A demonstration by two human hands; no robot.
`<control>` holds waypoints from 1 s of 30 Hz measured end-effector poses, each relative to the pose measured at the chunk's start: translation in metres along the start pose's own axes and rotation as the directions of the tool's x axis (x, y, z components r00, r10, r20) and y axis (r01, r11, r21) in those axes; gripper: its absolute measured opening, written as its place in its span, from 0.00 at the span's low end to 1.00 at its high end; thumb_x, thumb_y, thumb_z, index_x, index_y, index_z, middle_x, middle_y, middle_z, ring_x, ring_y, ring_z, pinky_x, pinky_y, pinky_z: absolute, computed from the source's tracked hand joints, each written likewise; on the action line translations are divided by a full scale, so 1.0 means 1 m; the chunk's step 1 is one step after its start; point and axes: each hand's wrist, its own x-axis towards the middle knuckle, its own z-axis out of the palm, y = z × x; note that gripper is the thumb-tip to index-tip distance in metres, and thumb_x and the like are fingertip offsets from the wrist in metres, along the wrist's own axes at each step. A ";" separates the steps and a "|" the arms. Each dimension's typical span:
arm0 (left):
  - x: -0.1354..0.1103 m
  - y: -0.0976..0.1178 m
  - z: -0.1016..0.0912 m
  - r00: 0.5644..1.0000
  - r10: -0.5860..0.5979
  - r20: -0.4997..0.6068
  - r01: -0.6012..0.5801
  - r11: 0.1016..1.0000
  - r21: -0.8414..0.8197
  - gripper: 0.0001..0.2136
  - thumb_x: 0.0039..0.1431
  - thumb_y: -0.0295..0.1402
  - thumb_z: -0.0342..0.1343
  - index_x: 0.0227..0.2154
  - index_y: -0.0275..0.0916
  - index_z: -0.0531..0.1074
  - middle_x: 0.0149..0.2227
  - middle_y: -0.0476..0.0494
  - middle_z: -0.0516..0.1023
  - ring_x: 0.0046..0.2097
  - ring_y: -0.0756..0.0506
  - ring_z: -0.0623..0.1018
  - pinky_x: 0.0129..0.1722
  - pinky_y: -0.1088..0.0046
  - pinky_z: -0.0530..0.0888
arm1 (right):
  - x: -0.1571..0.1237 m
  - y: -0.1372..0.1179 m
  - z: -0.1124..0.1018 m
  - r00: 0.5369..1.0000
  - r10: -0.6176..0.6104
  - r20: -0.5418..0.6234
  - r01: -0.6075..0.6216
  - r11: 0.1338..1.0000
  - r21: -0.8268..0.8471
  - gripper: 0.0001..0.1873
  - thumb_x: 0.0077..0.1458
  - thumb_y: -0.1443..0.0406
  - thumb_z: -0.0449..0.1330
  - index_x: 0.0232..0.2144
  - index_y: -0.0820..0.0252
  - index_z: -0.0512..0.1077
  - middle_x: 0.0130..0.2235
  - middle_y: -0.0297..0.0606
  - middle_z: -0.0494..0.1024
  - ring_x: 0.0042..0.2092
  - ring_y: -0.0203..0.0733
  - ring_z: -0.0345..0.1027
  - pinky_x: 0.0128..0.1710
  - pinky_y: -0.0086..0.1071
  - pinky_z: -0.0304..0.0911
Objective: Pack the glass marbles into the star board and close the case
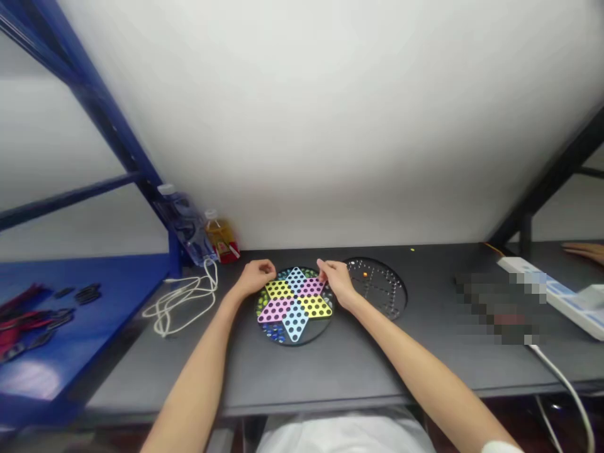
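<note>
A round Chinese checkers board (296, 314) lies on the dark table, its star in yellow, pink and light blue points with dark holes. Between the points, its rim pockets hold small marbles (274, 332), blue at the lower left and yellow-green at the left. At the board's upper left edge is my left hand (257, 277), its fingers curled together. My right hand (336, 281) pinches with thumb and finger over the upper right pink point. Whatever either hand's fingertips hold is too small to tell. Partly behind my right hand lies a round black lid or tray (389, 292).
A white cable (182, 302) lies coiled at the left, near a clear bottle (186, 226) and a bottle of yellow drink (221, 239). On the right are a white power strip (557, 292) and a blurred-out dark object (500, 308). Another person's hand (585, 250) rests at the far right.
</note>
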 end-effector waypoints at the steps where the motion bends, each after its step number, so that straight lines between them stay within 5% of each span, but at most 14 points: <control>1: 0.000 0.000 0.000 1.000 -0.004 -0.001 0.004 1.000 0.006 0.08 0.47 0.35 0.55 0.27 0.38 0.77 0.28 0.47 0.78 0.32 0.47 0.76 0.35 0.74 0.71 | 0.000 0.000 0.000 1.000 0.005 -0.003 -0.005 1.000 -0.001 0.24 0.54 0.52 0.57 0.13 0.58 0.67 0.17 0.33 0.71 0.22 0.35 0.64 0.29 0.29 0.59; 12: 0.000 0.000 0.000 1.000 -0.013 -0.009 0.013 1.000 0.001 0.08 0.46 0.34 0.55 0.26 0.37 0.77 0.28 0.47 0.79 0.31 0.47 0.76 0.35 0.73 0.71 | 0.003 -0.006 -0.007 0.998 0.036 0.043 -0.039 0.996 0.076 0.23 0.53 0.51 0.59 0.13 0.58 0.68 0.17 0.33 0.69 0.22 0.36 0.64 0.29 0.30 0.61; 20: 0.002 -0.001 0.000 0.999 -0.039 -0.012 0.039 0.999 -0.018 0.10 0.46 0.34 0.56 0.30 0.37 0.77 0.32 0.46 0.80 0.31 0.47 0.76 0.33 0.73 0.71 | 0.005 -0.029 -0.052 0.994 -0.110 0.024 0.112 0.981 -0.157 0.25 0.54 0.50 0.58 0.12 0.58 0.69 0.17 0.35 0.71 0.23 0.38 0.64 0.30 0.31 0.60; 25: 0.003 -0.004 -0.001 0.999 -0.030 -0.017 0.029 0.997 -0.074 0.10 0.44 0.33 0.57 0.32 0.38 0.76 0.32 0.46 0.80 0.36 0.45 0.78 0.37 0.71 0.73 | -0.009 -0.027 -0.090 0.962 -0.120 0.245 0.185 0.947 -0.263 0.15 0.50 0.57 0.62 0.18 0.58 0.76 0.23 0.37 0.77 0.27 0.40 0.67 0.31 0.33 0.61; 30: 0.001 -0.002 -0.004 0.999 -0.040 0.012 0.041 0.987 -0.158 0.11 0.41 0.28 0.56 0.31 0.38 0.75 0.34 0.44 0.81 0.36 0.45 0.79 0.36 0.71 0.74 | -0.020 -0.021 -0.109 0.871 -0.033 0.490 0.214 0.923 -0.319 0.08 0.42 0.66 0.66 0.29 0.57 0.81 0.31 0.38 0.81 0.31 0.42 0.71 0.33 0.33 0.63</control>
